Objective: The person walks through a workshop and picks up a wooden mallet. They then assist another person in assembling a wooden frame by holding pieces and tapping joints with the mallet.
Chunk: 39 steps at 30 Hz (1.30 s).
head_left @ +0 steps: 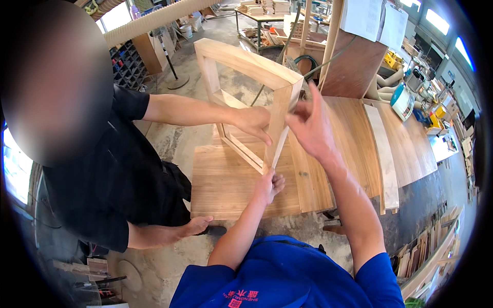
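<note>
A pale wooden frame [241,63], a box-like piece of joined square posts and rails, stands upright on a wooden panel [231,185]. My left hand [269,187] is closed round the bottom of its nearest post. Beside the upper part of that same post is my right hand [314,128], fingers apart and one stretched upward; whether its fingertips touch the wood is hard to see. From the left, a co-worker's hand [252,122] reaches to the middle of the post. The co-worker's other hand [199,225] rests at the panel's near left corner.
More wooden panels [354,138] extend to the right, with a pale board [381,159] lying across them. The co-worker in black [118,169] stands close on the left. A ribbed hose [154,21] crosses above. Stacked timber [426,251] lies at lower right.
</note>
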Each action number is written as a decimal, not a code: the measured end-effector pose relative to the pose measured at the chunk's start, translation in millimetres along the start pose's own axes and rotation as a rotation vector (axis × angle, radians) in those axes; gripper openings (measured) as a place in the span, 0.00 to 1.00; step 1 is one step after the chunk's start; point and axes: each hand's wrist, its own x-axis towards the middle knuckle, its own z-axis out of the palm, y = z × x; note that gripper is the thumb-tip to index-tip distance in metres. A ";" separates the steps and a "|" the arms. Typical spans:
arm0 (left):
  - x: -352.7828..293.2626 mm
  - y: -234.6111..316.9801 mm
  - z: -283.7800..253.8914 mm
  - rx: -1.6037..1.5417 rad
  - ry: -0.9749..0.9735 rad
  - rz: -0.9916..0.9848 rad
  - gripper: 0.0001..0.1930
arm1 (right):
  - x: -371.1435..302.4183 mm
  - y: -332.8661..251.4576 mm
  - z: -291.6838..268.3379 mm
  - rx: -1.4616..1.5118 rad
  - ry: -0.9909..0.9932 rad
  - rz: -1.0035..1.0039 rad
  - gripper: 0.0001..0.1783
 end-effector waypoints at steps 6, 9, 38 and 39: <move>-39.9 -41.0 -37.6 1.516 0.418 0.085 0.52 | -116.9 123.0 -39.7 -0.414 -0.189 0.255 0.35; -64.8 -32.5 -33.1 1.659 0.469 -0.101 0.62 | -163.6 177.1 -70.8 -0.756 -0.174 0.369 0.37; -53.9 -40.4 -27.8 1.717 0.476 -0.308 0.72 | -210.9 227.1 -96.6 -0.998 -0.276 0.697 0.49; -53.1 -41.7 -28.7 1.718 0.480 -0.305 0.72 | -209.4 223.5 -96.2 -0.997 -0.278 0.702 0.49</move>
